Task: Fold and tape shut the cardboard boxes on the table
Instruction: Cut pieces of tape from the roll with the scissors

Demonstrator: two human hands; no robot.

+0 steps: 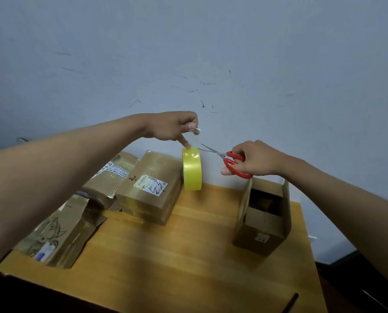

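A yellow tape roll hangs in the air above the wooden table. My left hand pinches the pulled-out clear tape end above the roll, with one finger pointing down onto the roll's top. My right hand grips red-handled scissors, whose blades are parted and point left at the tape strip just above the roll. An open cardboard box stands on the right with its flaps up. A taped box with a shipping label lies left of the roll.
Two more brown boxes sit on the left: one with striped tape at the back, one with printed drawings near the front left corner. A scuffed grey wall rises behind the table. The table's right edge drops to a dark floor.
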